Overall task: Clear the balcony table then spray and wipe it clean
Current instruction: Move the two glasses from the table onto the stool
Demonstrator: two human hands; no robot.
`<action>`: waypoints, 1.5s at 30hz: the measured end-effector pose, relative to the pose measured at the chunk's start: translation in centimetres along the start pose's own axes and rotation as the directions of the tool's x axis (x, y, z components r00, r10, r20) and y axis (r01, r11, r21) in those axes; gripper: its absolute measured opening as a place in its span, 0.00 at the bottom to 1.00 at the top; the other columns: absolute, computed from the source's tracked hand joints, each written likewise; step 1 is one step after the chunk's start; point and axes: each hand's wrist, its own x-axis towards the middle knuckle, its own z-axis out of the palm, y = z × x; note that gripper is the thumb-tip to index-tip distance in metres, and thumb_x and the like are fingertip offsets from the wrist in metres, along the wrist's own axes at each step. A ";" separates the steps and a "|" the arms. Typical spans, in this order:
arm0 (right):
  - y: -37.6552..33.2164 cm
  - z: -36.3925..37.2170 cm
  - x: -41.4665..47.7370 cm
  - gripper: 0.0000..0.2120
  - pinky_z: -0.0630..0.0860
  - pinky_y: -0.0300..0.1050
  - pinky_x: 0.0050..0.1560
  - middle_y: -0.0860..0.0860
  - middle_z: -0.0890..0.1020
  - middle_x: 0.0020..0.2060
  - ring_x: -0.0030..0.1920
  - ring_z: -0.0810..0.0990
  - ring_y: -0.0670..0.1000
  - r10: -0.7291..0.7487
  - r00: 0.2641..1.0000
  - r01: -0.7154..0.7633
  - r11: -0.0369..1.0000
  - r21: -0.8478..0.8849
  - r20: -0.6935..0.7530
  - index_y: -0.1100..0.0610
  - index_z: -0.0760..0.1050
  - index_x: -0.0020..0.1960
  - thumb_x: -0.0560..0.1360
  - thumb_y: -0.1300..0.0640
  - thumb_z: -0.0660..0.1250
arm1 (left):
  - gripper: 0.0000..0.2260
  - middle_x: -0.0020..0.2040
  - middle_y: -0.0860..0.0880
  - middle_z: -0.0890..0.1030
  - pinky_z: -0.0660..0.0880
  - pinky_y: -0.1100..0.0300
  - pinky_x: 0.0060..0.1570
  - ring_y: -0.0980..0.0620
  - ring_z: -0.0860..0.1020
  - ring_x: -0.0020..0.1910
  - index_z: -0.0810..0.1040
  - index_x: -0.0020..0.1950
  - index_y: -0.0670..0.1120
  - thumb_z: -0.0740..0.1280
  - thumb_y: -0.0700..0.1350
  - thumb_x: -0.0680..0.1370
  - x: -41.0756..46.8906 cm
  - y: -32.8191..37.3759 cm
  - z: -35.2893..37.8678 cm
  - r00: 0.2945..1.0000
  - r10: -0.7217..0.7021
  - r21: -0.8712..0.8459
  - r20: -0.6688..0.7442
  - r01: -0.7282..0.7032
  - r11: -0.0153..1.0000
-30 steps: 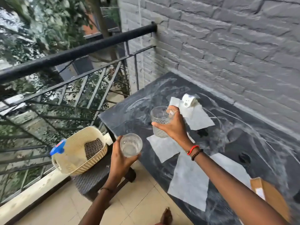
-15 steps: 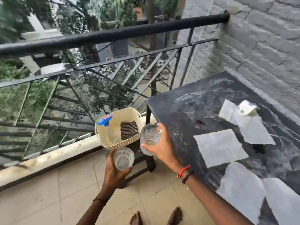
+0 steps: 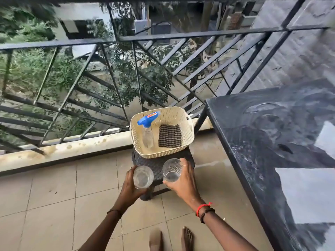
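Head view, glasses held, basket on stool

Stool: landmark.
- On its far half: basket, with spray bottle at left and cloth at right inside.
- At its near edge, side by side: left glass in left hand, right glass in right hand. Contact with the stool cannot be told.
- Right of stool: table, bearing paper sheets.
- Behind stool: ledge, then railing.
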 end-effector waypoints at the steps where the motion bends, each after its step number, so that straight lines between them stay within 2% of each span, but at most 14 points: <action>1: 0.3 0.6 0.4 0.45 0.70 0.46 0.65 0.52 0.72 0.62 0.64 0.70 0.52 -0.008 1.000 0.008 1.000 -0.013 0.014 0.59 0.64 0.69 0.58 0.50 0.80 | 0.43 0.68 0.43 0.70 0.69 0.54 0.64 0.46 0.70 0.66 0.62 0.73 0.38 0.81 0.43 0.64 0.4 -0.7 0.0 1.000 0.001 0.006 0.010 -0.001 1.000; 3: 0.9 1.6 1.1 0.47 0.69 0.47 0.66 0.51 0.71 0.64 0.64 0.69 0.53 -0.015 0.999 0.016 0.999 -0.048 0.029 0.58 0.63 0.71 0.59 0.49 0.81 | 0.42 0.67 0.45 0.70 0.70 0.57 0.63 0.46 0.71 0.65 0.62 0.72 0.40 0.81 0.44 0.64 1.4 -1.7 0.1 0.999 0.016 0.003 0.037 -0.016 1.000; 5: 1.6 2.6 1.8 0.48 0.68 0.46 0.66 0.50 0.70 0.66 0.64 0.68 0.53 -0.019 0.999 0.023 0.994 -0.110 0.040 0.57 0.61 0.72 0.59 0.48 0.80 | 0.41 0.65 0.49 0.70 0.68 0.67 0.60 0.49 0.71 0.63 0.62 0.71 0.46 0.81 0.45 0.64 2.4 -2.3 0.3 0.998 0.038 -0.002 0.056 -0.038 0.999; 7: 2.1 3.3 2.5 0.49 0.68 0.46 0.66 0.49 0.70 0.67 0.64 0.67 0.53 -0.012 0.998 0.019 0.991 -0.134 0.056 0.56 0.60 0.73 0.59 0.47 0.80 | 0.41 0.65 0.50 0.69 0.66 0.72 0.59 0.51 0.71 0.63 0.61 0.70 0.48 0.81 0.46 0.64 3.3 -2.7 0.3 0.996 0.057 0.001 0.072 -0.057 0.998; 14: 3.9 5.8 4.8 0.48 0.65 0.49 0.71 0.51 0.69 0.69 0.69 0.66 0.52 -0.027 0.994 0.038 0.993 -0.109 0.104 0.57 0.59 0.73 0.61 0.51 0.80 | 0.41 0.67 0.51 0.68 0.67 0.66 0.62 0.52 0.70 0.65 0.59 0.70 0.51 0.78 0.52 0.64 5.3 -4.9 0.4 0.992 0.083 0.023 0.093 -0.085 0.996; 18: 4.5 6.7 5.2 0.48 0.66 0.47 0.69 0.50 0.68 0.69 0.68 0.66 0.53 -0.025 0.991 0.040 0.993 -0.110 0.134 0.56 0.58 0.74 0.61 0.51 0.80 | 0.41 0.67 0.51 0.70 0.65 0.75 0.61 0.53 0.71 0.64 0.59 0.70 0.53 0.79 0.52 0.65 5.8 -5.7 0.1 0.989 0.066 0.029 0.130 -0.070 0.997; 22: 5.0 7.6 5.7 0.48 0.66 0.47 0.68 0.50 0.68 0.69 0.67 0.67 0.53 -0.034 0.987 0.054 0.990 -0.126 0.160 0.55 0.59 0.73 0.61 0.51 0.80 | 0.41 0.66 0.50 0.72 0.70 0.66 0.63 0.52 0.73 0.64 0.60 0.71 0.50 0.80 0.47 0.65 6.2 -6.4 -0.4 0.989 0.042 0.021 0.138 -0.046 0.999; 26: 5.6 8.4 6.0 0.46 0.60 0.38 0.66 0.50 0.69 0.67 0.66 0.68 0.52 -0.033 0.978 0.058 0.992 -0.113 0.208 0.55 0.60 0.72 0.60 0.52 0.80 | 0.40 0.64 0.59 0.72 0.70 0.73 0.59 0.61 0.74 0.61 0.59 0.70 0.56 0.80 0.50 0.65 6.5 -6.6 -0.7 0.985 0.040 0.015 0.166 -0.043 0.999; 29: 6.3 8.9 6.2 0.46 0.55 0.29 0.63 0.50 0.69 0.67 0.66 0.68 0.51 -0.053 0.967 0.081 0.991 -0.106 0.248 0.55 0.61 0.72 0.60 0.54 0.80 | 0.40 0.63 0.61 0.72 0.70 0.74 0.58 0.66 0.73 0.60 0.59 0.69 0.59 0.80 0.50 0.65 6.7 -6.7 -0.6 0.984 0.022 0.008 0.175 -0.024 1.000; 31: 6.6 9.3 6.4 0.46 0.54 0.26 0.64 0.51 0.69 0.68 0.68 0.66 0.50 -0.069 0.958 0.098 0.991 -0.093 0.277 0.56 0.60 0.72 0.60 0.55 0.80 | 0.40 0.62 0.61 0.73 0.69 0.76 0.55 0.68 0.73 0.59 0.59 0.68 0.60 0.80 0.50 0.65 6.7 -6.8 -0.6 0.985 0.010 0.007 0.173 -0.012 1.000; 34: 7.0 9.7 6.7 0.47 0.54 0.27 0.66 0.51 0.68 0.68 0.69 0.66 0.50 -0.080 0.952 0.111 0.990 -0.088 0.297 0.56 0.59 0.73 0.60 0.55 0.80 | 0.41 0.62 0.57 0.74 0.69 0.76 0.56 0.67 0.74 0.59 0.59 0.69 0.57 0.80 0.50 0.64 6.7 -7.0 -0.4 0.985 0.005 0.006 0.174 -0.006 1.000; 40: 7.2 10.1 7.3 0.47 0.54 0.25 0.62 0.51 0.69 0.68 0.67 0.67 0.50 -0.088 0.951 0.113 0.991 -0.068 0.296 0.56 0.60 0.72 0.59 0.54 0.81 | 0.41 0.63 0.59 0.72 0.70 0.75 0.56 0.62 0.75 0.60 0.58 0.67 0.61 0.80 0.53 0.64 6.6 -7.2 0.0 0.988 0.007 0.009 0.154 -0.008 1.000; 45: 6.8 10.3 7.5 0.49 0.55 0.28 0.66 0.51 0.67 0.69 0.69 0.65 0.49 -0.091 0.954 0.110 0.993 -0.052 0.287 0.55 0.57 0.74 0.60 0.54 0.81 | 0.40 0.62 0.61 0.73 0.70 0.75 0.54 0.61 0.75 0.59 0.58 0.67 0.62 0.80 0.54 0.64 6.3 -6.9 0.4 0.995 -0.009 -0.004 0.103 0.010 1.000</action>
